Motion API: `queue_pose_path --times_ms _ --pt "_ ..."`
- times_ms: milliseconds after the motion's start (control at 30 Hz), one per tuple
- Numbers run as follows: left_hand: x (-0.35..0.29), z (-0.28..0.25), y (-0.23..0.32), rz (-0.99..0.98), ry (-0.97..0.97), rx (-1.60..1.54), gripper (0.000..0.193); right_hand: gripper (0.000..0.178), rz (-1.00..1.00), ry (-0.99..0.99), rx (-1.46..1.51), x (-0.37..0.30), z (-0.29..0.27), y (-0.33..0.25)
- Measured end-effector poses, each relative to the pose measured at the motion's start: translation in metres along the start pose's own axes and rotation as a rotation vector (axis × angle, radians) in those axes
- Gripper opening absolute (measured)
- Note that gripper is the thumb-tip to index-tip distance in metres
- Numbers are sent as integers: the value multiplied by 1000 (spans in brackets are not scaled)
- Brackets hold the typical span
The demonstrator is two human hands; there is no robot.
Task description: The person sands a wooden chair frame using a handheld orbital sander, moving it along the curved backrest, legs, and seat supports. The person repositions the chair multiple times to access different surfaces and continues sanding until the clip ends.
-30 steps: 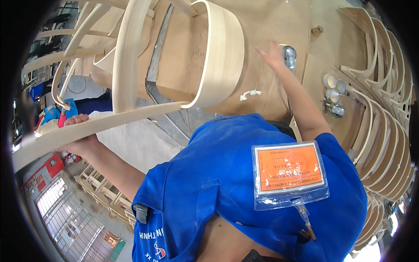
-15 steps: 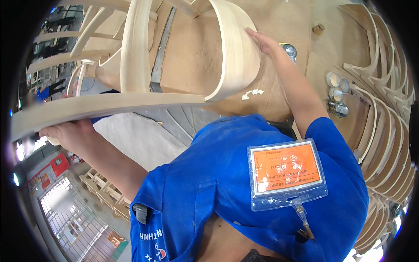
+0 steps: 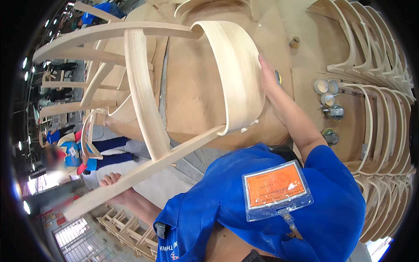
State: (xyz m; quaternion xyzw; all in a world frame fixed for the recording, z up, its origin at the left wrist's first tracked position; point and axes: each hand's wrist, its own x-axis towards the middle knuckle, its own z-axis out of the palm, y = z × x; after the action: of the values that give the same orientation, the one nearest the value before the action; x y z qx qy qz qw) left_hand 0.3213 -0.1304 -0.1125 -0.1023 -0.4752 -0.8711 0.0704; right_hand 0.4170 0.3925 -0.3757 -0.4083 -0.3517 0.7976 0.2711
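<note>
- The right hand (image 3: 267, 76) has come off the tabletop (image 3: 196, 87) since a second ago and now lies flat on the chair frame's (image 3: 144, 105) curved backrest (image 3: 238, 74), fingers pressed together along its right edge.
- The unfinished wooden chair frame hangs tilted above the tabletop's near left part.
- The left hand (image 3: 114, 185) grips a long leg (image 3: 144, 174) low at left, fingers curled around it.
- Small tins (image 3: 326, 87) stand far right, beside stacked bentwood frames (image 3: 384, 87).
</note>
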Motion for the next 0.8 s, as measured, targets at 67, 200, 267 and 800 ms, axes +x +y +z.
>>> queue_pose_path --times_ms 67,200,267,800 --pt "-2 -40 -21 18 -149 -129 40 53 -104 64 -42 -16 -9 -1" --pt "12 -96 -48 -32 -256 -240 27 44 -232 -51 -134 -74 -40 4" --pt "16 -110 -53 -30 -221 -287 23 45 -182 -40 -174 -99 -54 3" --pt "44 -158 -72 -196 -187 -346 25 50 -187 -208 -273 -85 -22 -103"
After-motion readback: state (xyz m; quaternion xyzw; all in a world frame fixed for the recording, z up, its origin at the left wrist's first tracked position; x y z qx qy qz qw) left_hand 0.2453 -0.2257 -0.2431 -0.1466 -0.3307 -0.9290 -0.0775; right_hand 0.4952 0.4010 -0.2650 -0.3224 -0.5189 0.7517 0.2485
